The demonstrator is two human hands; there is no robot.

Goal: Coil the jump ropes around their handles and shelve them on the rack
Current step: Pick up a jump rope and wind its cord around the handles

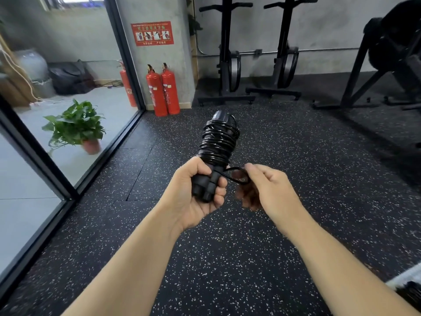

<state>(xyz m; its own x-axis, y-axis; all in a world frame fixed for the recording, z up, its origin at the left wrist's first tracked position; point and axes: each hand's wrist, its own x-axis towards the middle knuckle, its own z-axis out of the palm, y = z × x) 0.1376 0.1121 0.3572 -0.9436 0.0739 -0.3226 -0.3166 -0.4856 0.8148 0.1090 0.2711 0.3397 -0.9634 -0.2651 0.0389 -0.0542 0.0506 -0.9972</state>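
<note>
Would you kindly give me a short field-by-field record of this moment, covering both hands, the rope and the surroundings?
left hand: grips the lower ends of the two black handles
right hand: pinches a small loop of cord beside the handles
rope coil: black cord wound in many turns round the handles, above the left hand
stage: coil nearly complete, not yet shelved
floor: black speckled rubber
background: two red fire extinguishers by the pillar; potted plant beyond the glass
</note>
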